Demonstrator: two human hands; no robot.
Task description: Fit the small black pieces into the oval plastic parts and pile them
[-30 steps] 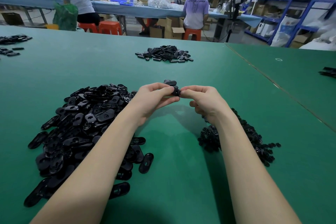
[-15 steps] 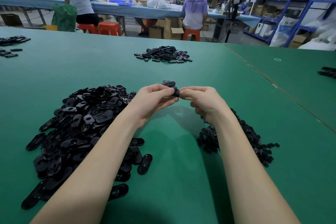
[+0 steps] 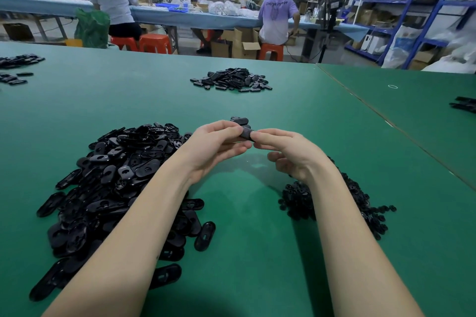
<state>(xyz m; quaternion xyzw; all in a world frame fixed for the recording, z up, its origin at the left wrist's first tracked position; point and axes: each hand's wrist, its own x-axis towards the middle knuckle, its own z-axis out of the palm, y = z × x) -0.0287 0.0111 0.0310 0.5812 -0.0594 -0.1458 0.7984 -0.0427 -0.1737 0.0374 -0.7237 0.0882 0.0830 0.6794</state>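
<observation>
Nearest the camera, bare green table (image 3: 252, 265) is seen between the two forearms, flanked by two heaps. A large pile of oval plastic parts (image 3: 110, 188) lies to the left, its loose outliers scattered toward the near edge; a smaller heap of small black pieces (image 3: 298, 201) lies to the right, partly hidden under the right forearm. Above the open strip, one oval part (image 3: 246, 134) is pinched between both hands: it is gripped by the curled fingers of the left hand (image 3: 216, 147) and by the thumb and forefinger of the right hand (image 3: 288, 152). Its long axis cannot be told. Further oval parts are held just behind it. Beyond, open green surface extends to a distant pile (image 3: 231, 80). A seam (image 3: 386, 121) runs diagonally on the right.
</observation>
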